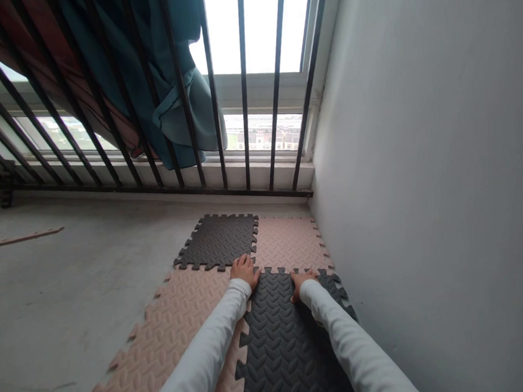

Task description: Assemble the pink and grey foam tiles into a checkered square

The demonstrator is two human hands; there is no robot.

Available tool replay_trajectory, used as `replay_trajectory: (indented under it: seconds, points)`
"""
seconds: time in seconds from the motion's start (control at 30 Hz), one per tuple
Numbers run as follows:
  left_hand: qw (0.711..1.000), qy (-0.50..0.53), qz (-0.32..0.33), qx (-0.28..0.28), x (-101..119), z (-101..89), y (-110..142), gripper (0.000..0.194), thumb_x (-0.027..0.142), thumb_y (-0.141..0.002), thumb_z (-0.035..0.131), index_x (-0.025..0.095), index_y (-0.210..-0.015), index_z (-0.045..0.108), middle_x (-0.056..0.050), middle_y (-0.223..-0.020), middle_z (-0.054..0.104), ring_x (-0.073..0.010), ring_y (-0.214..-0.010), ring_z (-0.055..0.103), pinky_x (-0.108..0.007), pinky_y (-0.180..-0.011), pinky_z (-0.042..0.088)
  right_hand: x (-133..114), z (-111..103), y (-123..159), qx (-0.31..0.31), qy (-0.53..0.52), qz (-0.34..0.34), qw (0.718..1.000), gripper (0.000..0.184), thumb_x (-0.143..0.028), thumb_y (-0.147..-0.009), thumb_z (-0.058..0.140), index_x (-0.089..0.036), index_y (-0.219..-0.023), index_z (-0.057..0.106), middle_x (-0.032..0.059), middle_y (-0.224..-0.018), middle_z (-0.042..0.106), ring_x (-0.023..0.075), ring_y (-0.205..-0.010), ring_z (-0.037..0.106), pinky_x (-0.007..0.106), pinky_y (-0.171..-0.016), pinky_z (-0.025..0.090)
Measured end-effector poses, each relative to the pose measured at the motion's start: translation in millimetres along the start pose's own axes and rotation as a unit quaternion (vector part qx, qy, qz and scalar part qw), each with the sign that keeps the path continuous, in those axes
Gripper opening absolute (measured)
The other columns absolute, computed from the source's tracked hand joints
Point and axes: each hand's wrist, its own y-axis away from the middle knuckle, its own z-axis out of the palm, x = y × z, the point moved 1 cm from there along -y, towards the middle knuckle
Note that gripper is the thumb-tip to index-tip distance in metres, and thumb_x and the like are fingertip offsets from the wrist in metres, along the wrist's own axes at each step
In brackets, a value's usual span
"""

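Observation:
Four-sided foam puzzle mats with toothed edges and a raised tread pattern lie on the floor. My left hand (245, 270) rests palm down where the corners meet, its fingers reaching toward the far dark mat (222, 239). My right hand (302, 283) presses on the far edge of the near black mat (283, 338), its thumb spread from its fingers. Beyond that edge lies a far pink mat (289, 242), against the wall side. A near pink mat (184, 315) sits to the left, its teeth along the black mat. Both forearms, in white sleeves, cover parts of the near mats.
A white wall (429, 166) rises close on the right. Dark metal railing bars (244, 90) stand in front of the window, with a blue-green cloth (183, 94) hanging behind them. On the grey concrete floor (92, 273) at left lies a thin pinkish strip (22, 239).

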Motion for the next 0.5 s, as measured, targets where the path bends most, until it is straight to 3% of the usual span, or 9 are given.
replay_trajectory:
  seconds: [0.1, 0.17, 0.23, 0.37, 0.5]
  points:
    - [0.999, 0.008, -0.014, -0.05, 0, 8.0, 3, 0.071, 0.051, -0.076, 0.027, 0.004, -0.129, 0.026, -0.014, -0.139, 0.018, -0.0232, -0.127, 0.012, -0.039, -0.102, 0.01, 1, 2, -4, -0.006, 0.003, -0.001, 1.0, 0.107, -0.04, -0.041, 0.073, -0.027, -0.131, 0.018, 0.0195, -0.135, 0.023, 0.0396, -0.121, 0.02, 0.05, -0.09, 0.028]
    - [0.994, 0.022, -0.025, -0.103, -5, 8.4, 1, 0.069, 0.052, -0.077, 0.021, 0.007, -0.13, 0.023, -0.012, -0.14, 0.014, -0.0218, -0.128, 0.011, -0.038, -0.102, 0.013, 1, 3, -5, -0.007, 0.005, -0.001, 1.0, 0.106, -0.041, -0.042, 0.073, -0.027, -0.131, 0.017, 0.02, -0.135, 0.022, 0.0399, -0.121, 0.02, 0.05, -0.09, 0.028]
    - [0.991, 0.018, -0.072, -0.115, -19, 4.1, -1, 0.066, 0.051, -0.078, 0.017, 0.01, -0.131, 0.022, -0.011, -0.14, 0.016, -0.0222, -0.127, 0.014, -0.04, -0.102, 0.013, 1, 3, -6, -0.004, 0.008, -0.001, 1.0, 0.107, -0.041, -0.041, 0.073, -0.026, -0.132, 0.017, 0.0212, -0.135, 0.02, 0.0407, -0.121, 0.02, 0.051, -0.09, 0.028]
    - [0.98, -0.027, -0.188, -0.058, -58, -8.5, 10, 0.07, 0.056, -0.075, 0.024, 0.014, -0.13, 0.024, -0.017, -0.139, 0.016, -0.0307, -0.126, 0.013, -0.05, -0.099, 0.009, 0, 2, -4, 0.001, 0.01, 0.008, 1.0, 0.106, -0.041, -0.041, 0.073, -0.027, -0.131, 0.02, 0.0216, -0.134, 0.021, 0.0412, -0.12, 0.022, 0.051, -0.088, 0.029]
    - [0.99, -0.01, -0.122, -0.068, -90, -20.5, 19, 0.058, 0.054, -0.076, 0.026, 0.023, -0.122, 0.04, -0.012, -0.132, 0.036, -0.0291, -0.121, 0.028, -0.048, -0.097, 0.016, -1, 2, -2, 0.003, 0.018, 0.007, 1.0, 0.103, -0.04, -0.043, 0.072, -0.027, -0.131, 0.019, 0.0205, -0.134, 0.024, 0.0405, -0.12, 0.023, 0.051, -0.088, 0.031]
